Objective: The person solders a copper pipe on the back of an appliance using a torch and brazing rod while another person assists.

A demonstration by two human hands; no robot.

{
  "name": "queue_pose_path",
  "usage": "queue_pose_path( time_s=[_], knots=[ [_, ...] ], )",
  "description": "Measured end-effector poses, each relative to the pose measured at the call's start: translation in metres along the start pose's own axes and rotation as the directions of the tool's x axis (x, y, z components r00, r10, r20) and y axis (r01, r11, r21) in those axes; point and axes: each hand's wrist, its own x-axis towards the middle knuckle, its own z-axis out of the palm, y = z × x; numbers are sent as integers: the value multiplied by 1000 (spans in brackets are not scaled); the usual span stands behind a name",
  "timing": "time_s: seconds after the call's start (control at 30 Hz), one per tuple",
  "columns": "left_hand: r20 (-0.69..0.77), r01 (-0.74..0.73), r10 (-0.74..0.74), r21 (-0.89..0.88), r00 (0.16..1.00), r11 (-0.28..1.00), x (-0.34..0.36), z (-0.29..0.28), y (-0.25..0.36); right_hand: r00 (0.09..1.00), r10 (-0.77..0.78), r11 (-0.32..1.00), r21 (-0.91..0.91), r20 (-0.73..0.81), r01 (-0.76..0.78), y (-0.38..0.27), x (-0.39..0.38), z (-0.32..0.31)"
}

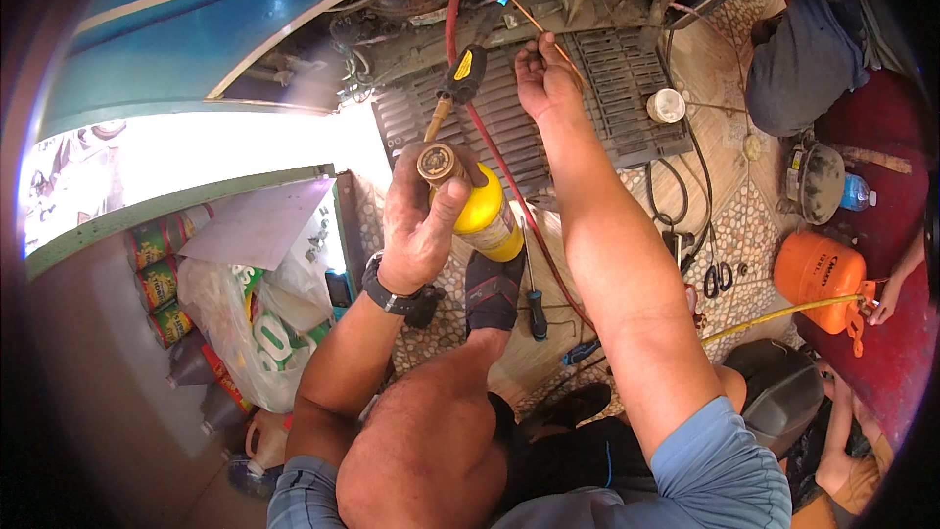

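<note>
My left hand [416,230] is closed around a gas torch with a yellow canister [490,220] and a round brass-coloured fitting. Its black neck [465,78] points up to the far middle, where a small bright blue-white flame [504,0] shows. A thin copper-coloured brazing rod [529,18] is pinched in my right hand [550,86], its far tip at the flame. Around the flame are dark, dirty metal parts under the open blue vehicle panel [225,10]. Glare hides the exact spot that the rod touches.
A red hose [509,176] runs beneath the torch. Screwdriver [536,313], white cup [666,106] and black cables lie over the grille and pebbled floor. An orange tank [821,269] stands right, with another person's hand [886,299] beside it. Bottles and bags [264,343] fill the left.
</note>
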Motion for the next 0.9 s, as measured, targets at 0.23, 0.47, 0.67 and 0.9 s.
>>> queue_pose_path(
  time_s=[0.23, 0.47, 0.67, 0.9],
  knots=[
    [-34, 23, -23, 2, 999, 1000, -3, 0, 1, 1000, -4, 1000, -9, 21, 4, -1, 0, 0],
    [-24, 6, -6, 3, 1000, 1000, -3, -1, -1, 997, -5, 1000, -1, 71, 5, -2, -2, 2],
    [-26, -2, 2, -3, 1000, 1000, -3, 0, 0, 997, 2, 1000, -14, 74, -1, -2, -4, 3],
    [-27, -1, 1, -9, 1000, 1000, -3, 2, 0, 996, 2, 1000, 6, 91, -2, -4, 0, 1]
  ],
)
